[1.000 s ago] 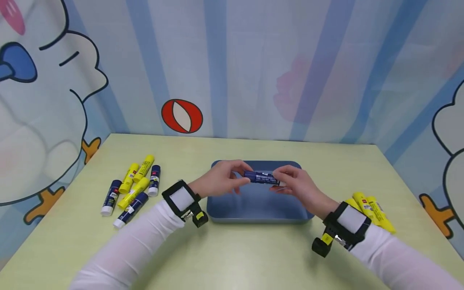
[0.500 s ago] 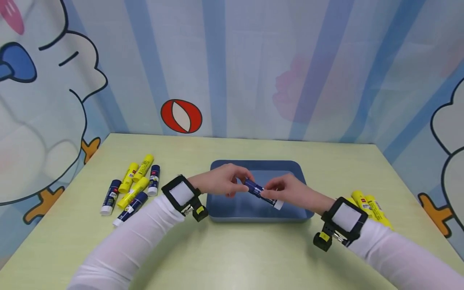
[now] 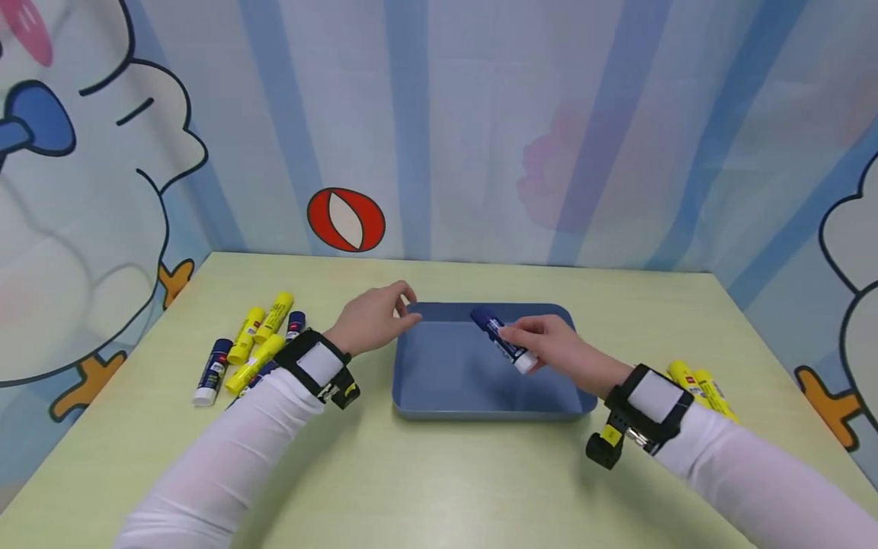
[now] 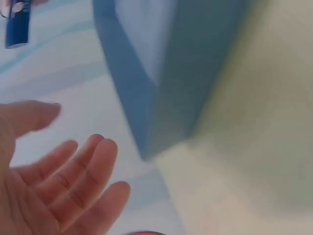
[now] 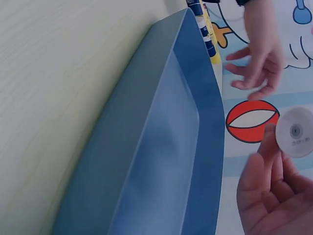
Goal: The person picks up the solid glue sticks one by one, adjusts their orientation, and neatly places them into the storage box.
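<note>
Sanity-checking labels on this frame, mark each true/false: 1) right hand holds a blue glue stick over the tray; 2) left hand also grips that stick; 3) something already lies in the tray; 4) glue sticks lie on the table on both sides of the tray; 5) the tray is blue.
1) True. The right hand pinches the blue glue stick above the blue tray.
2) False. The left hand is open and apart from the stick, near the tray's far left corner.
3) False. No object shows inside the tray.
4) True. A mixed blue and yellow group lies to the left, yellow sticks to the right.
5) True.
</note>
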Action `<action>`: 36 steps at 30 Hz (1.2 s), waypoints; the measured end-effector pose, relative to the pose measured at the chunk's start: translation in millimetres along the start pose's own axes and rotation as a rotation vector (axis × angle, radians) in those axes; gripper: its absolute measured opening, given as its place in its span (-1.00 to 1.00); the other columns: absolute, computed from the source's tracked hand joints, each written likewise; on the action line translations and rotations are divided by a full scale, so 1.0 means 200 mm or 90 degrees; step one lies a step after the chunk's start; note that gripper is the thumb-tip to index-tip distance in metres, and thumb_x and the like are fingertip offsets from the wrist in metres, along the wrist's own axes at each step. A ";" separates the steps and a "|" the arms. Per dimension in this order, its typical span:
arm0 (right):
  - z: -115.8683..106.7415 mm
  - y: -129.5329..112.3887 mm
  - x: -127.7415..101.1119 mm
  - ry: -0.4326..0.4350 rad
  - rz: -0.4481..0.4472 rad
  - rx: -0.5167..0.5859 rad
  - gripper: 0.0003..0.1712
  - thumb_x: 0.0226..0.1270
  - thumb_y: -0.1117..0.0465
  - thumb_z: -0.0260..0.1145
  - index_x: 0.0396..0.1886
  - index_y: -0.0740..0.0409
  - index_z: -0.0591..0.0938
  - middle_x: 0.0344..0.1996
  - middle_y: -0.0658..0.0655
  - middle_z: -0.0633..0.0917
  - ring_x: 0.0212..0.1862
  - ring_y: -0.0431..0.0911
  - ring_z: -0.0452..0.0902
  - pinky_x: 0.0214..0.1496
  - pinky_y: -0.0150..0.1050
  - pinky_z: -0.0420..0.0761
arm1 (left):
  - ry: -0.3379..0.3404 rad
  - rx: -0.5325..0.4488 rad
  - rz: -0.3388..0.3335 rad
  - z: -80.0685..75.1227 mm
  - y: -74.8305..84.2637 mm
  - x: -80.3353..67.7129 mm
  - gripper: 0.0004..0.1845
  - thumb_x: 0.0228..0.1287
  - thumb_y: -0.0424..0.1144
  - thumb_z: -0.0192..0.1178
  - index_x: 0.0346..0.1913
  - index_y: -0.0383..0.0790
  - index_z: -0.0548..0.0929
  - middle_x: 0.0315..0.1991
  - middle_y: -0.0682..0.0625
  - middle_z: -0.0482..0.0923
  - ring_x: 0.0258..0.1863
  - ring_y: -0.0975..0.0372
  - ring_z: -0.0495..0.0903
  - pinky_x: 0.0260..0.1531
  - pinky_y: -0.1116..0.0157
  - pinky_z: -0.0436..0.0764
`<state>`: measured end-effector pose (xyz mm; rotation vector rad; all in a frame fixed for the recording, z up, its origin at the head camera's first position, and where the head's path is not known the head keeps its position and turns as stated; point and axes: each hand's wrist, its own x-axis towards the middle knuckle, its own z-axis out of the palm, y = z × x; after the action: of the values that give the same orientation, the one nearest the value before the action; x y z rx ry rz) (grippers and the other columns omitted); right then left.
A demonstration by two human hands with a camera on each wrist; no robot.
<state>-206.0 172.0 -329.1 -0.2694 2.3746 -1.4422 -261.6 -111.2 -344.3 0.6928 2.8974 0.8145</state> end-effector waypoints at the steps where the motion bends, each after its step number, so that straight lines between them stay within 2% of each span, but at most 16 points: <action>1: 0.00 0.00 0.00 0.006 0.006 0.007 -0.52 0.49 0.03 0.14 0.05 0.41 0.57 -0.26 0.17 0.61 -0.33 -0.08 0.49 -0.27 -0.20 0.60 | 0.005 0.016 -0.025 0.00 -0.02 0.00 -0.64 0.31 -0.13 0.26 0.04 -0.27 0.51 -0.34 -0.04 0.62 -0.51 0.20 0.53 -0.52 0.29 0.50; 4: -0.01 0.00 0.02 0.018 0.026 0.018 -0.50 0.50 0.00 0.11 0.03 0.40 0.57 -0.33 0.14 0.58 -0.36 -0.05 0.45 -0.30 -0.20 0.53 | -0.011 0.014 -0.093 0.02 -0.07 -0.02 -0.62 0.30 -0.10 0.27 -0.02 -0.31 0.47 -0.48 -0.03 0.57 -0.57 0.18 0.55 -0.59 0.30 0.46; 7: 0.01 -0.01 0.04 0.026 0.050 0.030 -0.48 0.51 -0.02 0.10 0.06 0.40 0.55 -0.34 0.13 0.58 -0.36 -0.05 0.44 -0.31 -0.19 0.51 | -0.050 -0.029 -0.149 0.05 -0.11 -0.03 -0.66 0.33 -0.04 0.23 -0.17 -0.29 0.49 -0.58 -0.02 0.57 -0.62 0.17 0.59 -0.62 0.31 0.46; 9: 0.02 -0.01 0.07 0.027 0.071 0.043 -0.46 0.51 -0.01 0.09 0.11 0.42 0.51 -0.30 0.17 0.59 -0.34 -0.06 0.48 -0.24 -0.17 0.57 | -0.085 -0.064 -0.170 0.07 -0.13 -0.03 -0.68 0.36 -0.04 0.19 -0.27 -0.28 0.51 -0.62 -0.02 0.59 -0.64 0.17 0.62 -0.61 0.32 0.50; 11: 0.05 -0.01 0.11 0.028 0.094 0.055 -0.45 0.51 0.00 0.10 0.15 0.43 0.48 -0.26 0.20 0.60 -0.32 -0.08 0.52 -0.17 -0.16 0.63 | -0.114 -0.098 -0.176 0.09 -0.14 -0.03 -0.71 0.40 -0.08 0.15 -0.35 -0.27 0.54 -0.64 -0.03 0.61 -0.65 0.18 0.63 -0.61 0.32 0.56; 13: 0.08 -0.02 0.14 0.026 0.115 0.065 -0.44 0.51 0.02 0.11 0.18 0.46 0.44 -0.24 0.23 0.61 -0.32 -0.09 0.56 -0.12 -0.14 0.65 | -0.125 -0.127 -0.177 0.11 -0.14 -0.03 -0.73 0.41 -0.17 0.12 -0.39 -0.29 0.56 -0.65 -0.04 0.61 -0.67 0.18 0.64 -0.62 0.31 0.59; 16: 0.13 -0.02 0.20 0.018 0.140 0.066 -0.39 0.50 0.06 0.14 0.25 0.50 0.35 -0.24 0.25 0.62 -0.34 -0.10 0.58 -0.11 -0.14 0.66 | -0.111 -0.155 -0.181 0.13 -0.14 -0.02 -0.76 0.39 -0.29 0.09 -0.46 -0.31 0.54 -0.66 -0.06 0.61 -0.69 0.19 0.63 -0.64 0.31 0.60; 20: 0.21 -0.04 0.27 -0.004 0.156 0.043 -0.40 0.49 0.12 0.15 0.26 0.53 0.33 -0.35 0.20 0.60 -0.41 -0.13 0.56 -0.15 -0.16 0.66 | -0.095 -0.173 -0.194 0.14 -0.13 -0.01 -0.75 0.35 -0.34 0.09 -0.52 -0.32 0.52 -0.65 -0.08 0.60 -0.70 0.20 0.63 -0.64 0.32 0.61; 26: 0.35 -0.11 0.35 -0.055 0.163 0.008 -0.56 0.45 0.16 0.19 0.06 0.50 0.48 -0.38 0.21 0.64 -0.44 -0.11 0.61 -0.23 -0.21 0.68 | -0.116 -0.191 -0.213 0.12 -0.13 -0.01 -0.78 0.38 -0.35 0.07 -0.44 -0.38 0.56 -0.62 -0.10 0.62 -0.67 0.18 0.65 -0.60 0.30 0.63; 32: 0.47 -0.13 0.42 -0.084 0.176 -0.037 -0.73 0.39 0.21 0.24 -0.27 0.41 0.56 -0.52 0.20 0.68 -0.52 -0.11 0.64 -0.35 -0.27 0.68 | -0.116 -0.196 -0.220 0.10 -0.13 -0.02 -0.80 0.38 -0.37 0.07 -0.41 -0.40 0.55 -0.62 -0.11 0.62 -0.68 0.19 0.64 -0.61 0.31 0.63; 36: 0.51 -0.12 0.46 -0.086 0.184 -0.058 -0.74 0.38 0.21 0.25 -0.30 0.41 0.55 -0.57 0.18 0.65 -0.59 -0.13 0.61 -0.41 -0.28 0.67 | -0.118 -0.195 -0.219 0.11 -0.13 -0.01 -0.79 0.38 -0.37 0.09 -0.43 -0.38 0.55 -0.62 -0.10 0.61 -0.69 0.20 0.64 -0.62 0.32 0.63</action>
<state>-251.6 46.8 -368.5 -0.0403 2.2626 -1.1502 -266.9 -121.5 -376.6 0.2185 2.5425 1.0458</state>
